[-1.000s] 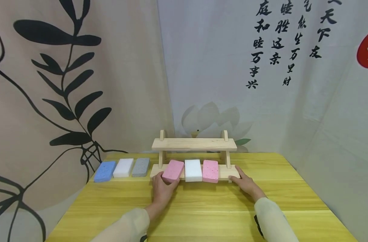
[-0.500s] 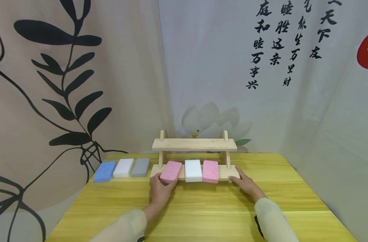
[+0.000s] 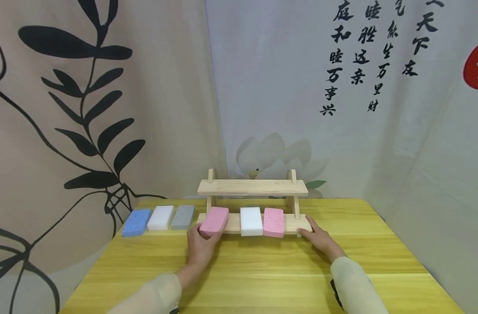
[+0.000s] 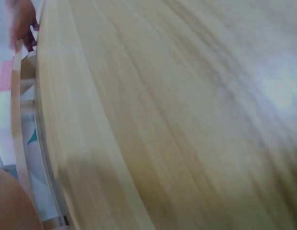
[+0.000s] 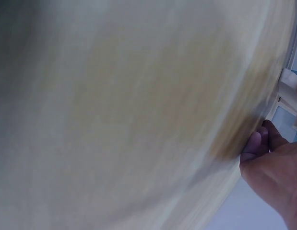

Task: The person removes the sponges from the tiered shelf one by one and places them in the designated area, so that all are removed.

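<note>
A two-tier wooden shelf (image 3: 252,186) stands at the back of the table. My left hand (image 3: 200,246) grips a pink sponge (image 3: 214,221) between thumb and fingers, at the left end of the lower tier. To its right, across a gap, a white sponge (image 3: 251,221) leans on that tier, with a second pink sponge (image 3: 273,222) close beside it. My right hand (image 3: 319,240) holds the lower board's right end, thumb along the front; the right wrist view shows this hand (image 5: 275,167) with its fingers curled at the shelf.
Left of the shelf, a blue sponge (image 3: 136,223), a white block-shaped sponge (image 3: 160,218) and a grey sponge (image 3: 183,217) lie in a row on the wooden table (image 3: 262,279). A printed curtain (image 3: 176,109) hangs right behind the table.
My left hand has moved left along the lower tier with the pink sponge, widening the gap to the white one. The right hand stays at the shelf's end.
</note>
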The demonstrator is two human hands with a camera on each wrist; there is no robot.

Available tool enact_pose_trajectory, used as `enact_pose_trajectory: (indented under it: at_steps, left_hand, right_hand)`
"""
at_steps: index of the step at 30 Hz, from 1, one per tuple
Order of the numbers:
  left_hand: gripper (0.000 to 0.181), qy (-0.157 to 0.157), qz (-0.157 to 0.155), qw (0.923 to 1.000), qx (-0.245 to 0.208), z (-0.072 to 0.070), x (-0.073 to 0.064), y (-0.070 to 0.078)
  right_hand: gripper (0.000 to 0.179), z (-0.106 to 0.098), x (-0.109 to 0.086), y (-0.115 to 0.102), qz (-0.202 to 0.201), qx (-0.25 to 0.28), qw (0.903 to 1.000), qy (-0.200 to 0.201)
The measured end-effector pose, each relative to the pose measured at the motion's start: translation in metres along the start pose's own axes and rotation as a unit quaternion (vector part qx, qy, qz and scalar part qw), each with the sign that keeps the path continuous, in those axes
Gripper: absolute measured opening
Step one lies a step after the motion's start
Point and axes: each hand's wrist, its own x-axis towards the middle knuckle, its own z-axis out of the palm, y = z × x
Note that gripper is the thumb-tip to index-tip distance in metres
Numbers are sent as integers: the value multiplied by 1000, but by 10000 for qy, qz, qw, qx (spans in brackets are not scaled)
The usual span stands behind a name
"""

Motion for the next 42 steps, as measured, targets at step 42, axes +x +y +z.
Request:
enact_pose_trajectory:
  at_steps: [42]
  left_hand:
    - [72, 312, -287, 9991, -46, -81, 14, -19]
  right_hand:
    - [96, -2, -1, -1, -76, 150, 9999, 1]
